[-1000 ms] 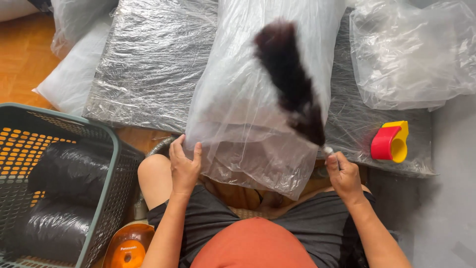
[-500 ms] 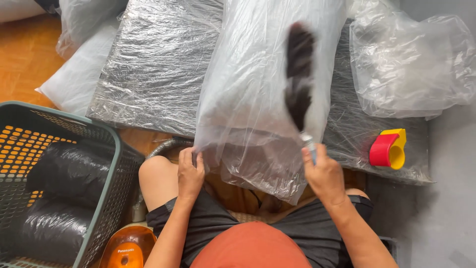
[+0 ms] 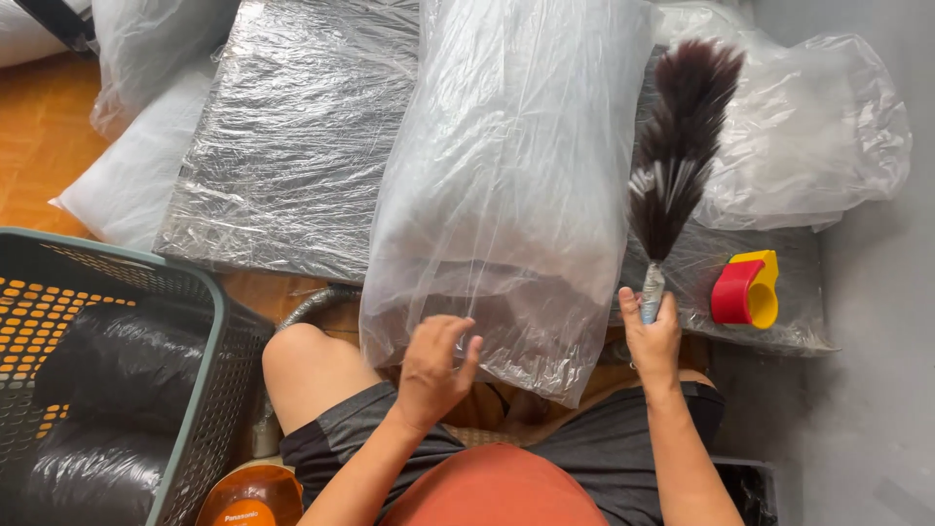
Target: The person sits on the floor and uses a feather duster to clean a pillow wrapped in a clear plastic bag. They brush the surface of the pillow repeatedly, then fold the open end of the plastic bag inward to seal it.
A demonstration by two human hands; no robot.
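The clear plastic bag [image 3: 506, 175] is the landmark here: a tall, puffed sack standing over the person's lap, its lower hem sagging onto the thighs. It looks light, soft and slippery, the film creased and shiny, so it would likely slide through a loose grip; the bunched hem seems the best place to take hold. Beneath it and to its left lies a dark flat slab wrapped in film [image 3: 282, 146], which serves as the work surface, with orange wooden floor [image 3: 39, 146] showing farther left. More crumpled clear bags [image 3: 808, 146] pile up to the right of the landmark bag, against grey floor. Lower left of it stands a green mesh basket [image 3: 209, 321] holding dark rolled bundles [image 3: 117, 370]. Just right of the bag, the bundle of dark hair [image 3: 682, 136] stands upright, fanned at the top, bound at the base; it appears feather-light and limp, best held at that wrapped stub. The right hand [image 3: 653, 336] has its fingers closed round the stub. The left hand [image 3: 433, 370] hovers at the bag's hem, fingers spread and loosely curled, gripping nothing. A red and yellow tape dispenser [image 3: 745, 287] sits just right of the hair
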